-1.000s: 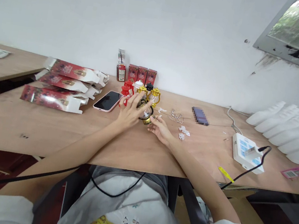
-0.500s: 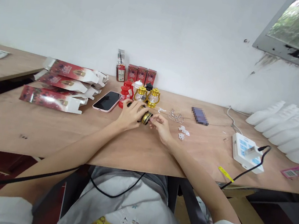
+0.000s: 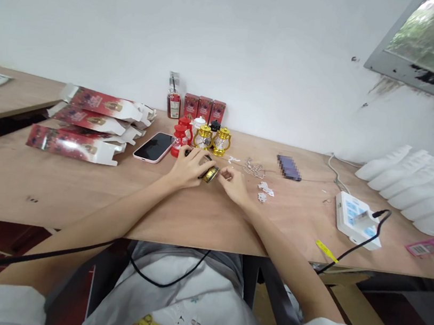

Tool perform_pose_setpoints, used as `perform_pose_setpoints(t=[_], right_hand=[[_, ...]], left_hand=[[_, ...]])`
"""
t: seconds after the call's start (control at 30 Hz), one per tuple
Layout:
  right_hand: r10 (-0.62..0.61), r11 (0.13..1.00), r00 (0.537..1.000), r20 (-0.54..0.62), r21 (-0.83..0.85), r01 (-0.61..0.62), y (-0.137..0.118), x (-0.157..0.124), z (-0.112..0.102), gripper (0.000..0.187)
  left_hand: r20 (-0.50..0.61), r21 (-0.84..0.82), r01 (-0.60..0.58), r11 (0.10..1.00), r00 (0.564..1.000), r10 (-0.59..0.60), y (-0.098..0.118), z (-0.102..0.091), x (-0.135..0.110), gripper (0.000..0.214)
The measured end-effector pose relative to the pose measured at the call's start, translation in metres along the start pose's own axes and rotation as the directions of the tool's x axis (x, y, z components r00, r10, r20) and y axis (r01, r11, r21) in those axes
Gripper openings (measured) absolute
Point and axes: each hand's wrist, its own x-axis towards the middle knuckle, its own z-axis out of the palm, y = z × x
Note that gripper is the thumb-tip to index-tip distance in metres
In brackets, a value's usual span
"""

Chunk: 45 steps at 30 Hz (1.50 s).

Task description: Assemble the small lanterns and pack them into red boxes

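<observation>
My left hand (image 3: 189, 169) is wrapped round a small bronze-coloured lantern (image 3: 211, 174), which lies tilted on its side with its base toward the right. Much of the lantern's body is hidden under the fingers. Just right of that base, my right hand (image 3: 234, 185) is closed in a pinch; a thin pale bit seems to show at its fingertips, too small to name. Behind the hands stand gold lanterns (image 3: 221, 142), red lanterns (image 3: 178, 140), a white lantern (image 3: 199, 122) and a black lantern (image 3: 214, 125).
A phone (image 3: 154, 147) lies left of the lanterns, beside flattened red boxes (image 3: 70, 143). Small red boxes (image 3: 204, 108) and a bottle (image 3: 173, 103) stand by the wall. To the right are wire pieces (image 3: 254, 168), white tags (image 3: 265, 188), a power strip (image 3: 354, 219) and white stacked pieces (image 3: 411, 184).
My right hand has drawn slightly away from the lantern's base, leaving a small gap. The lantern has turned a little in my left hand.
</observation>
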Motion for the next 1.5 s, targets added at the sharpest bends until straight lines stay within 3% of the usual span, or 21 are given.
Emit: perform_pose_setpoints(t=[0.1,0.2,0.33,0.47,0.67,0.97,1.17,1.5], right_hand=[[-0.022,0.967,0.998,-0.058,-0.256,0.007,0.007,0.006,-0.011,0.014],[-0.032,0.839,0.999,-0.040,-0.545,0.006,0.017,0.010,-0.020,0.024],[0.060,0.726,0.997,0.053,-0.688,-0.007,0.027,0.013,-0.021,0.038],[0.057,0.675,0.994,0.089,-0.737,0.027,0.028,0.015,-0.019,0.035],[0.025,0.606,0.998,0.049,-0.795,0.024,0.023,0.016,-0.024,0.027],[0.049,0.597,0.999,-0.002,-0.802,-0.031,0.023,0.020,-0.027,0.019],[0.091,0.567,0.995,-0.041,-0.819,-0.086,0.021,0.018,-0.028,0.027],[0.100,0.556,0.995,-0.017,-0.828,-0.070,0.028,0.021,-0.032,0.032]], left_hand=[[-0.033,-0.009,0.056,0.998,0.998,-0.057,0.001,0.000,0.001,0.049],[-0.045,-0.037,0.090,0.995,0.995,-0.092,0.002,0.000,0.000,0.051],[-0.035,-0.070,0.130,0.989,0.990,-0.133,0.003,-0.001,0.001,0.051],[-0.038,-0.072,0.140,0.988,0.989,-0.143,0.005,-0.002,0.002,0.048],[-0.005,-0.064,0.149,0.987,0.989,-0.150,0.005,-0.003,0.001,0.048],[-0.002,-0.066,0.140,0.988,0.990,-0.141,0.005,-0.002,0.000,0.048],[-0.013,-0.070,0.112,0.991,0.993,-0.113,0.005,-0.001,0.000,0.048],[-0.022,-0.063,0.115,0.991,0.993,-0.116,0.004,0.000,0.000,0.049]])
